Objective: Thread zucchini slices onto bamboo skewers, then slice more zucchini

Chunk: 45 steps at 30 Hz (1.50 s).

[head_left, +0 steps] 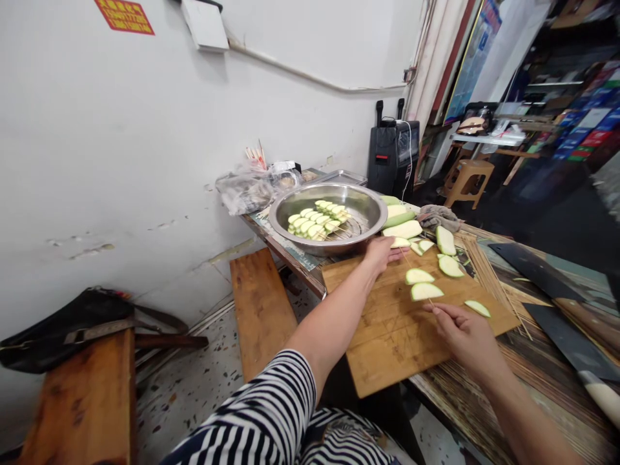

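Note:
In my right hand [462, 329], thumb and fingers pinch the lower end of a thin bamboo skewer [431, 301]. Two pale half-round zucchini slices [427, 292] are threaded on it, above the wooden cutting board [382, 349]. Across the board's far left corner reaches my left hand [380, 253], closed on another zucchini slice [400, 243] close to the skewer's far end. Loose zucchini pieces [446, 240] lie at the board's far side, and one thin slice [478, 308] sits near its right edge. Beyond my left hand, a steel basin [334, 244] contains several filled zucchini skewers [317, 219].
Bare skewers [484, 265] lie right of the board, beside two cleavers [571, 339]. Peeled zucchinis [403, 229] and a grey cloth [438, 217] are behind it. A black speaker [393, 152] stands beyond the table. Wooden benches [261, 307] are at the left, one bearing a black bag [62, 329].

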Motion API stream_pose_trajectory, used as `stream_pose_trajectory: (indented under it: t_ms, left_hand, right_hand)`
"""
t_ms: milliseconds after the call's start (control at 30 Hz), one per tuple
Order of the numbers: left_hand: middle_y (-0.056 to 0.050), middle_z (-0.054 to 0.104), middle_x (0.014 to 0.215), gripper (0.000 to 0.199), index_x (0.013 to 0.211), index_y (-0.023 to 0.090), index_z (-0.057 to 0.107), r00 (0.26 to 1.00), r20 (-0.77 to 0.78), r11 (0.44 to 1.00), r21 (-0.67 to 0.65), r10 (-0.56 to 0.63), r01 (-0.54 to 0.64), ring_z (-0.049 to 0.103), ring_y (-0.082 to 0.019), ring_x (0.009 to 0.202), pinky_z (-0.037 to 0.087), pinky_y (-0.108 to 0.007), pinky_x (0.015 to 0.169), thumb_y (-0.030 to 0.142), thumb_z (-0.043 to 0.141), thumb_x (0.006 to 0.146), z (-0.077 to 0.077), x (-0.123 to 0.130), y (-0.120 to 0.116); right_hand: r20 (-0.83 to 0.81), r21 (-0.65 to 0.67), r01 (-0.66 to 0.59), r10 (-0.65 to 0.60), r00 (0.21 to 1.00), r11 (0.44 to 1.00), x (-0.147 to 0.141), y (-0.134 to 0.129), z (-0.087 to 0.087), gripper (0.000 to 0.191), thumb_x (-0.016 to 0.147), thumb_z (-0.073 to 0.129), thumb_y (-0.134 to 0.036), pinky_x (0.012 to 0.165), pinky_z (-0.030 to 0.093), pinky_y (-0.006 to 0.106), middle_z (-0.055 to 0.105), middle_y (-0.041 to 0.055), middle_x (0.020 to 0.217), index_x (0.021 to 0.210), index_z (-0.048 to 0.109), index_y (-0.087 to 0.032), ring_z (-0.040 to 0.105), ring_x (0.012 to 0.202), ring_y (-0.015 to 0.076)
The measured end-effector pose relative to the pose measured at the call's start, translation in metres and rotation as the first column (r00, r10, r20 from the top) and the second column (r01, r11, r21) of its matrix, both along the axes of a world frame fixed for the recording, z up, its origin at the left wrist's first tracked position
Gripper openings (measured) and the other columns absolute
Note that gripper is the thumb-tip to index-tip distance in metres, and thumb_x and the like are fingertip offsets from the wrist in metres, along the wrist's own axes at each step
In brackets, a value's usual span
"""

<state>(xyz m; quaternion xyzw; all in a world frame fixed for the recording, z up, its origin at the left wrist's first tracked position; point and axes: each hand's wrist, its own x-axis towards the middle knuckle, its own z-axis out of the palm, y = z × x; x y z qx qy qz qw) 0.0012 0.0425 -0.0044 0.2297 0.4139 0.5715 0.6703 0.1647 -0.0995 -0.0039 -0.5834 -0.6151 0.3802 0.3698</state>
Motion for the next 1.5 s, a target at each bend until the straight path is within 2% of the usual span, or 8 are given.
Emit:
stream_pose_trajectory:
  t_ms: [133, 400, 633, 800, 867, 967, 1033, 1500]
  left_hand:
    - [-0.013, 0.067, 0.085, 0.013, 0.096, 0.01, 0.056, 1.0, -0.029, 1.0, 0.015, -0.009, 0.009, 0.068, -0.019, 0.075, 0.054, -0.031, 0.072, 0.016, 0.049, 0.087, -0.001, 0.001, 0.0]
    - [-0.012, 0.067, 0.082, 0.011, 0.093, 0.011, 0.058, 0.999, -0.046, 1.0, 0.011, -0.013, 0.013, 0.068, -0.02, 0.078, 0.055, -0.032, 0.073, 0.016, 0.051, 0.086, 0.001, 0.005, -0.004]
    - [-0.011, 0.067, 0.079, 0.011, 0.092, 0.01, 0.057, 0.997, -0.073, 0.999, 0.03, -0.011, 0.013, 0.069, -0.018, 0.07, 0.056, -0.032, 0.07, 0.014, 0.049, 0.086, -0.001, 0.007, -0.003]
    - [-0.011, 0.067, 0.078, 0.009, 0.087, 0.01, 0.058, 0.998, -0.069, 1.0, 0.03, 0.0, 0.002, 0.069, -0.02, 0.074, 0.055, -0.034, 0.073, 0.015, 0.051, 0.085, 0.0, 0.008, -0.005]
    - [-0.011, 0.067, 0.078, 0.009, 0.085, 0.01, 0.059, 0.998, -0.064, 0.999, 0.031, -0.004, 0.006, 0.069, -0.021, 0.076, 0.055, -0.036, 0.075, 0.015, 0.05, 0.085, 0.0, 0.009, -0.006]
    - [-0.012, 0.067, 0.08, 0.01, 0.084, 0.01, 0.059, 0.998, -0.066, 0.999, 0.037, -0.011, 0.013, 0.069, -0.021, 0.076, 0.055, -0.038, 0.076, 0.015, 0.049, 0.086, -0.002, 0.011, -0.006]
    - [-0.012, 0.068, 0.082, 0.01, 0.084, 0.01, 0.059, 0.998, -0.068, 0.999, 0.04, -0.017, 0.02, 0.069, -0.021, 0.074, 0.055, -0.037, 0.075, 0.015, 0.05, 0.085, -0.003, 0.012, -0.005]
    - [-0.01, 0.067, 0.076, 0.014, 0.091, 0.009, 0.057, 0.993, 0.11, 0.998, -0.048, -0.04, 0.046, 0.067, -0.019, 0.062, 0.057, -0.032, 0.065, 0.021, 0.052, 0.086, 0.002, 0.003, -0.003]
  right_hand:
    - [-0.136, -0.096, -0.023, 0.01, 0.991, 0.995, -0.003, -0.001, 0.001, 0.048, 0.071, 0.056, -0.05, 0.04, 0.015, 0.023, 0.033, -0.007, 0.043, 0.092, 0.066, -0.009, 0.026, 0.039, 0.008]
    - [-0.333, -0.304, -0.05, -0.057, 0.941, 0.951, -0.012, -0.007, 0.007, 0.051, 0.065, 0.06, -0.055, 0.035, 0.01, 0.021, 0.023, -0.0123, 0.04, 0.094, 0.06, -0.014, 0.016, 0.033, 0.0046]
    - [-0.497, -0.361, -0.111, -0.091, 0.863, 0.926, -0.011, -0.006, 0.008, 0.048, 0.063, 0.066, -0.051, 0.029, 0.011, 0.018, 0.029, -0.0128, 0.041, 0.092, 0.059, -0.014, 0.016, 0.028, 0.0024]
    - [-0.306, -0.254, 0.022, -0.103, 0.946, 0.967, -0.011, -0.003, 0.0, 0.05, 0.067, 0.06, -0.053, 0.032, 0.014, 0.02, 0.028, -0.0113, 0.038, 0.094, 0.063, -0.011, 0.022, 0.03, 0.0051]
    - [-0.164, -0.105, 0.075, -0.091, 0.982, 0.992, -0.01, 0.0, -0.005, 0.044, 0.068, 0.059, -0.05, 0.035, 0.026, 0.022, 0.046, -0.0038, 0.042, 0.088, 0.067, -0.012, 0.04, 0.037, 0.0101]
    - [0.022, 0.103, 0.091, -0.094, 0.995, 0.991, -0.008, 0.005, -0.01, 0.034, 0.069, 0.056, -0.044, 0.056, 0.047, 0.029, 0.069, 0.0066, 0.07, 0.079, 0.071, -0.016, 0.063, 0.065, 0.021]
    - [0.088, 0.152, 0.087, -0.101, 0.991, 0.985, -0.007, 0.007, -0.013, 0.034, 0.071, 0.053, -0.044, 0.066, 0.05, 0.033, 0.072, 0.0081, 0.079, 0.079, 0.071, -0.016, 0.065, 0.074, 0.0244]
    - [0.153, 0.271, -0.021, -0.021, 0.988, 0.962, -0.008, 0.006, -0.023, 0.033, 0.079, 0.049, -0.041, 0.072, 0.053, 0.033, 0.073, 0.0095, 0.089, 0.088, 0.069, -0.017, 0.068, 0.079, 0.0232]
